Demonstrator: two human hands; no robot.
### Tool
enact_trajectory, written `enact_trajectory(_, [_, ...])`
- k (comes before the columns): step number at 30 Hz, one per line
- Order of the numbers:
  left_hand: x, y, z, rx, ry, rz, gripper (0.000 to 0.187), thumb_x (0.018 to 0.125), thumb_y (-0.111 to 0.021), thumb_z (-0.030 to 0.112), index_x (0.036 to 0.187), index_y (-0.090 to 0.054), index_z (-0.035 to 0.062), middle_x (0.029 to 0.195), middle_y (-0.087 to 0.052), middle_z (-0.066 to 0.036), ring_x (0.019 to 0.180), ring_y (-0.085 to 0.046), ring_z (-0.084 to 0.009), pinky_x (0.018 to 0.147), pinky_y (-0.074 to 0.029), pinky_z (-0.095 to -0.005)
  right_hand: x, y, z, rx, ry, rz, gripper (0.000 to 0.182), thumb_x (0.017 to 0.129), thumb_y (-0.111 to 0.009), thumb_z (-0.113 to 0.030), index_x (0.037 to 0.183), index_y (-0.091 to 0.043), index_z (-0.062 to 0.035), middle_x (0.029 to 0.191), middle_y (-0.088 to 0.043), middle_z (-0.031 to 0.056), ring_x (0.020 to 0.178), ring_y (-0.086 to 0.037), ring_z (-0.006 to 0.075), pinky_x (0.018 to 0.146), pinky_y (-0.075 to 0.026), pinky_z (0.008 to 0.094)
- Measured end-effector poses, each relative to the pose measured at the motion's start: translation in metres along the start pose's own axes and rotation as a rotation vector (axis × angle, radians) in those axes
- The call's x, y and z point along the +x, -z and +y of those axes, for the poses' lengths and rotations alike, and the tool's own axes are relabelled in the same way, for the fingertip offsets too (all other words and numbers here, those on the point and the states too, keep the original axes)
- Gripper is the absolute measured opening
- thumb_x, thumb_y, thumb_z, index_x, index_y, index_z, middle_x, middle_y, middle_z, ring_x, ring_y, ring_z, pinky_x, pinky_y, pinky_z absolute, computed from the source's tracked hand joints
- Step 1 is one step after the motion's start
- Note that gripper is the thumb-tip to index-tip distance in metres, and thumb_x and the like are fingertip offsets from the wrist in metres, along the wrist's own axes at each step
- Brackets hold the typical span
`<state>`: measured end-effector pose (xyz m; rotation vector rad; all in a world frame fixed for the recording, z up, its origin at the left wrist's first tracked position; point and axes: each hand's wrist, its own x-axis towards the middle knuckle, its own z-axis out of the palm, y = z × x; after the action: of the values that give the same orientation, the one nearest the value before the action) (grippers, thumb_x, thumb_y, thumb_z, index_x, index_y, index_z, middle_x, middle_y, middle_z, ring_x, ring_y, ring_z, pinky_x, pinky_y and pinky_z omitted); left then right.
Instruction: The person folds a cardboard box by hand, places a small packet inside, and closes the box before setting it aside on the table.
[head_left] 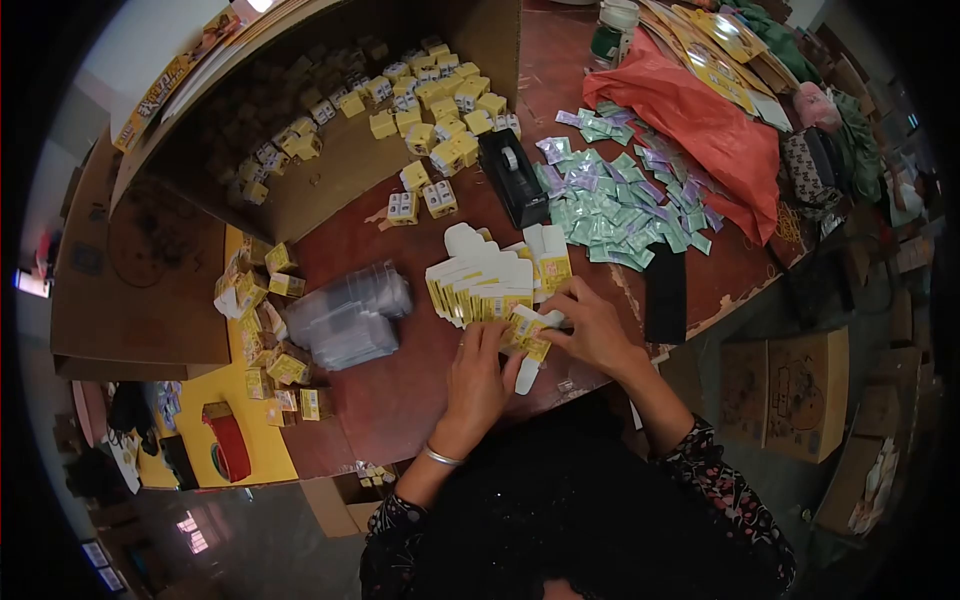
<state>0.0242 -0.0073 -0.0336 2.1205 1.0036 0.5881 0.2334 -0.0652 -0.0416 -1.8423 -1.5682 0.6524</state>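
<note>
Near the table's front edge, a small yellow and white carton [527, 332] is held between both hands, its white flaps sticking out. My left hand [478, 378], with a bracelet at the wrist, grips its left side with closed fingers. On its right side, my right hand [590, 325] pinches the carton near the upper flap. Just behind the hands lies a fanned stack of flat yellow and white cartons [485, 280], with more flat cartons [551, 262] beside it on the right.
A black tape dispenser [513, 178] stands behind the stack. Green and purple sachets [620, 205] lie by a red plastic bag [700, 125]. Clear plastic sleeves [350, 315] rest at left. Small yellow boxes [440, 110] spill from a large cardboard box [345, 170]. A dark flat object [665, 295] lies right.
</note>
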Motion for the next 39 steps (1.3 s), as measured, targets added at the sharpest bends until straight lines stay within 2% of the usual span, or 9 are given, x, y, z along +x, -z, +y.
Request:
enact_trajectory(4, [0.002, 0.022, 0.005, 0.077, -0.109, 0.072, 0.033, 0.088, -0.077, 0.014, 0.115, -0.061, 0.0031, 0.115, -0.060, -0.013, 0.102, -0.063, -0.0327, 0.081, -0.054, -0.0412, 0.002, 0.020, -0.004, 0.175, 0.086, -0.052, 0.019, 0.076, -0.084, -0.005, 0.092, -0.073, -0.0067, 0.100, -0.058, 0.0055, 0.091, -0.062, 0.0216, 0.076, -0.050, 0.0327])
enact_trajectory(10, [0.006, 0.058, 0.006, -1.059, 0.276, -0.625, 0.021, 0.093, -0.076, 0.012, 0.104, -0.060, 0.0054, 0.119, -0.062, -0.004, 0.102, -0.057, -0.0112, 0.081, -0.050, -0.0284, 0.004, 0.053, -0.043, 0.168, 0.360, -0.176, 0.014, 0.077, -0.082, -0.004, 0.088, -0.074, -0.0078, 0.098, -0.059, 0.0041, 0.090, -0.062, 0.0198, 0.076, -0.050, 0.0309])
enact_trajectory(14, [-0.002, 0.052, -0.009, -1.258, 0.362, -0.788, 0.036, 0.085, -0.083, 0.012, 0.110, -0.058, 0.0071, 0.127, -0.062, -0.007, 0.127, -0.058, -0.0216, 0.109, -0.041, -0.0335, 0.006, 0.059, -0.061, 0.114, 0.520, -0.155, 0.018, 0.076, -0.083, -0.004, 0.091, -0.074, -0.0082, 0.101, -0.059, 0.0047, 0.088, -0.064, 0.0199, 0.074, -0.053, 0.0313])
enact_trajectory(18, [-0.007, 0.049, -0.006, -1.233, 0.181, -0.636, 0.042, 0.084, -0.084, 0.010, 0.111, -0.052, 0.0091, 0.131, -0.059, -0.006, 0.120, -0.057, -0.0160, 0.103, -0.045, -0.0320, -0.005, 0.058, -0.071, 0.233, 0.416, 0.164, 0.030, 0.078, -0.083, -0.003, 0.107, -0.075, -0.0082, 0.103, -0.061, 0.0055, 0.083, -0.065, 0.0159, 0.068, -0.054, 0.0287])
enact_trajectory(25, [-0.014, 0.057, 0.014, -1.169, 0.148, -0.502, 0.053, 0.082, -0.088, 0.013, 0.119, -0.050, 0.0089, 0.151, -0.046, -0.010, 0.137, -0.047, -0.0204, 0.115, -0.037, -0.0366, -0.029, 0.034, -0.067, 0.488, 0.186, 0.014, 0.045, 0.082, -0.083, -0.004, 0.125, -0.072, -0.0105, 0.098, -0.063, 0.0034, 0.072, -0.060, 0.0066, 0.061, -0.048, 0.0233])
enact_trajectory(28, [-0.017, 0.050, 0.007, -1.223, 0.128, -0.486, 0.058, 0.080, -0.089, 0.013, 0.122, -0.050, 0.0084, 0.150, -0.046, -0.010, 0.138, -0.046, -0.0213, 0.118, -0.035, -0.0380, -0.029, 0.031, -0.065, 0.479, 0.264, 0.008, 0.040, 0.082, -0.082, -0.003, 0.120, -0.071, -0.0085, 0.096, -0.063, 0.0025, 0.070, -0.058, 0.0059, 0.059, -0.048, 0.0239])
enact_trajectory(31, [-0.018, 0.050, 0.011, -1.297, 0.124, -0.492, 0.058, 0.080, -0.087, 0.007, 0.123, -0.048, 0.0072, 0.147, -0.049, -0.010, 0.137, -0.048, -0.0215, 0.116, -0.039, -0.0373, -0.023, 0.038, -0.062, 0.515, 0.260, -0.076, 0.030, 0.084, -0.082, -0.006, 0.111, -0.069, -0.0056, 0.085, -0.065, 0.0013, 0.065, -0.058, 0.0060, 0.058, -0.047, 0.0234])
enact_trajectory(37, [-0.018, 0.041, 0.010, -1.348, 0.123, -0.487, 0.059, 0.084, -0.080, -0.004, 0.131, -0.044, 0.0061, 0.140, -0.051, -0.010, 0.134, -0.050, -0.0215, 0.107, -0.047, -0.0332, -0.008, 0.071, -0.061, 0.615, 0.032, -0.836, 0.024, 0.090, -0.079, -0.016, 0.105, -0.066, -0.0036, 0.065, -0.064, -0.0001, 0.058, -0.065, 0.0085, 0.054, -0.050, 0.0235])
enact_trajectory(39, [-0.021, 0.044, 0.020, -1.114, 0.027, -0.364, 0.060, 0.086, -0.078, -0.004, 0.135, -0.045, 0.0053, 0.140, -0.051, -0.010, 0.132, -0.052, -0.0213, 0.107, -0.047, -0.0338, -0.007, 0.062, -0.059, 0.593, 0.070, -0.776, 0.026, 0.090, -0.080, -0.017, 0.106, -0.066, -0.0034, 0.070, -0.067, 0.0017, 0.059, -0.067, 0.0099, 0.052, -0.050, 0.0240])
